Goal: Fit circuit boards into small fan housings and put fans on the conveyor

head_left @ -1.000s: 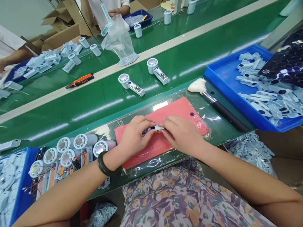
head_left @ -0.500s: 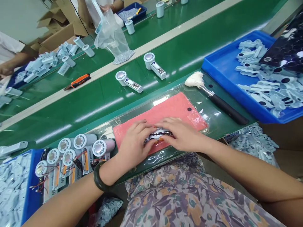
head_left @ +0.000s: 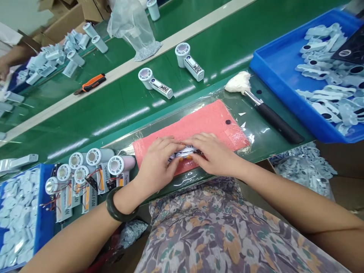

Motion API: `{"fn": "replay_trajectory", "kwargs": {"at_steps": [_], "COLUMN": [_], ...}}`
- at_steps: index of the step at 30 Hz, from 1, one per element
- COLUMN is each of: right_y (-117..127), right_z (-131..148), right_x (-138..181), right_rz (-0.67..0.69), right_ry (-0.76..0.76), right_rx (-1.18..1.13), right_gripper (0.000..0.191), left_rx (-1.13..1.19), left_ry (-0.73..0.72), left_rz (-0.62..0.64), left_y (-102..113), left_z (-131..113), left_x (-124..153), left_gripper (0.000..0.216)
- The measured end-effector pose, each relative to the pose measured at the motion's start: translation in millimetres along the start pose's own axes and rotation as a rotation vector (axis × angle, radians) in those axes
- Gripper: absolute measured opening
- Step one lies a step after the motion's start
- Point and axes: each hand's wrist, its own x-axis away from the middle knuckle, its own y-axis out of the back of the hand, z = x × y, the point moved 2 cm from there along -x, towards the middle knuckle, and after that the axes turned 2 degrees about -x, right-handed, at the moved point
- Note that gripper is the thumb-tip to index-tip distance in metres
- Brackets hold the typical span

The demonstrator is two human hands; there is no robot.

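Both my hands are closed on a handheld fan [head_left: 186, 152] that lies on a pink mat [head_left: 196, 123]. My left hand [head_left: 159, 161] covers the fan's left end, and its head is mostly hidden. My right hand [head_left: 212, 154] grips the other end, thumb on the near side and fingers on the far side. Between the hands a strip of the pale handle with a dark part shows. A hammer [head_left: 277, 121] with a white wrapped head lies to the right of the mat. Several fan units [head_left: 116, 165] with wires and orange-marked parts stand left of my left hand.
Two fans [head_left: 162, 88] with exposed boards lie on the green surface ahead. A blue tray [head_left: 257, 60] of pale shells is at right, another blue bin [head_left: 47, 212] at lower left. Orange-handled pliers [head_left: 93, 81] and a plastic bag [head_left: 133, 26] lie farther off. A co-worker's arm [head_left: 17, 57] shows at upper left.
The view has shifted, so the far things sit higher in the picture. Both hands stay on the fan on the mat, with slightly more of its pale handle showing.
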Motion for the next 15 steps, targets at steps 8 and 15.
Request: {"fn": "replay_trajectory", "kwargs": {"at_steps": [8,15], "right_y": [0.9,-1.3], "right_z": [1.3,6.1], "right_x": [-6.0,-5.9], "right_rz": [0.029,0.047], "right_ry": [-0.054,-0.072], "right_rx": [-0.030,-0.005], "right_gripper": [0.029,0.026], "left_rx": [0.056,0.031], "left_ry": [0.109,0.084], "left_rz": [0.016,0.039], "left_y": [1.6,4.4], "left_z": [-6.0,-9.3], "left_x": [-6.6,0.5], "left_gripper": [0.017,0.026]}}
